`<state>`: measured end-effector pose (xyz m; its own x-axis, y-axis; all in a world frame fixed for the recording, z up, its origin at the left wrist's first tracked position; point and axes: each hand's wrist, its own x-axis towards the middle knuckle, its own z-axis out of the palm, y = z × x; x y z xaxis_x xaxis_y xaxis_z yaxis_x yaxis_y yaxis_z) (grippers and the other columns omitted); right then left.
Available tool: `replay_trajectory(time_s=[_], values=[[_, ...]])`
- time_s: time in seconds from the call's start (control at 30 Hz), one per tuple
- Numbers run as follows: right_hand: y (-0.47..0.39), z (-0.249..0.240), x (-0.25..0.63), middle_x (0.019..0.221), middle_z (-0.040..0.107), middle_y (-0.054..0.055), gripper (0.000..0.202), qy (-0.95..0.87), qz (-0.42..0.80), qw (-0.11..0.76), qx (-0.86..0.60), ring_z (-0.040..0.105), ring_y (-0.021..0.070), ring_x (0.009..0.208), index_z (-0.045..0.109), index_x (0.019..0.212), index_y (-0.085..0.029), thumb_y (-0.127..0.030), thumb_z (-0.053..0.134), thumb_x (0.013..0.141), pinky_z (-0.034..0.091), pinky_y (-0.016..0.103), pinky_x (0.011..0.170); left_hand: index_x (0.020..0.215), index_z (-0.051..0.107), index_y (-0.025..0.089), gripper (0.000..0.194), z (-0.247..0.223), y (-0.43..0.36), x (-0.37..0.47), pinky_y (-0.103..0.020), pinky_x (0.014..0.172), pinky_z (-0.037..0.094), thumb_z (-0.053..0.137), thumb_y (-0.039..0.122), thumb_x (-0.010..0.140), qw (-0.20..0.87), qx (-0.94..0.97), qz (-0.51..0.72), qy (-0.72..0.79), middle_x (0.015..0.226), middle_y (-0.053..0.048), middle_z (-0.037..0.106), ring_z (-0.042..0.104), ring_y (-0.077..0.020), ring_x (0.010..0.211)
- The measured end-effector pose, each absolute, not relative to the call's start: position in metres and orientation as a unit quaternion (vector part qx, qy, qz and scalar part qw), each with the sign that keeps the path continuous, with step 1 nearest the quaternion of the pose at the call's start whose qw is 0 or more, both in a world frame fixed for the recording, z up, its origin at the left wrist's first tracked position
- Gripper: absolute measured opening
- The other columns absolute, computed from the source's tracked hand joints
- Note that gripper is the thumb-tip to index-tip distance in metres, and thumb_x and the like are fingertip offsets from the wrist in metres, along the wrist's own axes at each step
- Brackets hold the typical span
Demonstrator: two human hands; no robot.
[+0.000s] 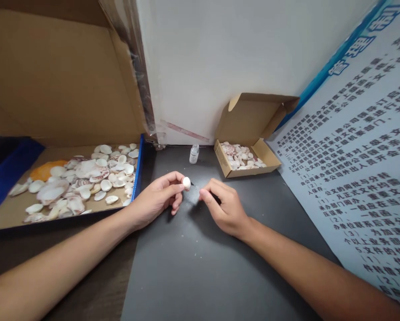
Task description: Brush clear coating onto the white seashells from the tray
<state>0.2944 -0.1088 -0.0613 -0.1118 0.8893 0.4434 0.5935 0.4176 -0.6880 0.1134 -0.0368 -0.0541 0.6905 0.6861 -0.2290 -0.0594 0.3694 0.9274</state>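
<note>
A small white ribbed seashell (186, 183) is pinched between the thumb and forefinger of my left hand (163, 194), its other fingers curled loosely below. Just to the right, my right hand (223, 206) is closed in a pinch above the dark table. Whatever its fingertips hold is too small to make out; a short dark tip shows between them and the shell. Behind both hands, a little glass bottle (193, 154) with a white label stands upright. Pale powder or dust (190, 196) marks the tabletop beneath the fingers.
A large open cardboard box (140, 167) with blue sides holds many loose shells (89, 174) on the left. At the back right stands a smaller open box (250, 173) of shells. A white wall (253, 49) rises behind; a printed board (360, 156) leans at right.
</note>
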Motion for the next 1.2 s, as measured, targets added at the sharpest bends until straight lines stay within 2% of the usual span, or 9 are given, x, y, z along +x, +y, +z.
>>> replay_trajectory(time_s=[0.1, 0.2, 0.4, 0.73, 0.9, 1.0, 1.2], values=[[-0.1094, -0.0627, 0.2945, 0.069, 0.058, 0.001, 0.024, -0.744, 0.174, 0.433, -0.479, 0.054, 0.0136, 0.065, 0.063, 0.078, -0.017, -0.022, 0.048, 0.096, 0.042, 0.025, 0.064, 0.088, 0.054, 0.018, 0.012, -0.0532, -0.0377, 0.1136, -0.017, 0.044, 0.039, 0.059, 0.028, 0.084, 0.762, 0.512, 0.247, 0.310, 0.054, 0.005, 0.047, 0.039, -0.0077, 0.047], [-0.1097, -0.0646, 0.2939, 0.071, 0.061, 0.002, 0.022, -0.728, 0.151, 0.437, -0.506, 0.056, 0.0141, 0.066, 0.068, 0.086, -0.017, -0.021, 0.049, 0.096, 0.042, 0.025, 0.064, 0.087, 0.053, 0.018, 0.012, -0.0521, -0.0387, 0.1136, -0.017, 0.044, 0.039, 0.059, 0.027, 0.083, 0.757, 0.519, 0.248, 0.310, 0.053, 0.005, 0.046, 0.039, -0.0082, 0.048], [-0.1118, -0.0656, 0.2920, 0.072, 0.062, 0.004, 0.024, -0.750, 0.139, 0.448, -0.466, 0.055, 0.0139, 0.065, 0.071, 0.092, -0.016, -0.020, 0.047, 0.096, 0.044, 0.025, 0.063, 0.088, 0.052, 0.018, 0.016, -0.0490, -0.0408, 0.1136, -0.017, 0.044, 0.039, 0.062, 0.028, 0.081, 0.752, 0.525, 0.246, 0.314, 0.053, 0.006, 0.046, 0.039, -0.0083, 0.048], [-0.1118, -0.0665, 0.2922, 0.067, 0.060, 0.002, 0.023, -0.765, 0.149, 0.439, -0.447, 0.054, 0.0122, 0.060, 0.072, 0.082, -0.016, -0.025, 0.055, 0.095, 0.042, 0.024, 0.059, 0.089, 0.052, 0.018, 0.013, -0.0505, -0.0398, 0.1128, -0.017, 0.044, 0.039, 0.059, 0.027, 0.082, 0.755, 0.520, 0.250, 0.311, 0.052, 0.005, 0.046, 0.039, -0.0087, 0.048], [-0.1107, -0.0653, 0.2917, 0.067, 0.060, 0.001, 0.023, -0.732, 0.144, 0.444, -0.496, 0.054, 0.0124, 0.062, 0.066, 0.074, -0.017, -0.023, 0.055, 0.094, 0.040, 0.025, 0.061, 0.086, 0.053, 0.017, 0.014, -0.0532, -0.0388, 0.1125, -0.017, 0.043, 0.038, 0.061, 0.027, 0.081, 0.758, 0.519, 0.245, 0.310, 0.053, 0.006, 0.044, 0.037, -0.0079, 0.048], [-0.1116, -0.0652, 0.2905, 0.064, 0.055, 0.000, 0.029, -0.754, 0.146, 0.439, -0.467, 0.050, 0.0121, 0.059, 0.059, 0.068, -0.017, -0.025, 0.051, 0.095, 0.039, 0.025, 0.059, 0.088, 0.054, 0.016, 0.017, -0.0541, -0.0384, 0.1118, -0.017, 0.043, 0.039, 0.064, 0.029, 0.081, 0.763, 0.516, 0.243, 0.303, 0.055, 0.006, 0.044, 0.038, -0.0072, 0.048], [-0.1108, -0.0660, 0.2900, 0.064, 0.045, -0.001, 0.031, -0.730, 0.127, 0.408, -0.533, 0.043, 0.0125, 0.060, 0.046, 0.066, -0.019, -0.025, 0.046, 0.096, 0.033, 0.027, 0.059, 0.087, 0.055, 0.016, 0.021, -0.0540, -0.0385, 0.1110, -0.017, 0.043, 0.040, 0.067, 0.031, 0.080, 0.760, 0.522, 0.244, 0.302, 0.057, 0.006, 0.044, 0.039, -0.0062, 0.048]])
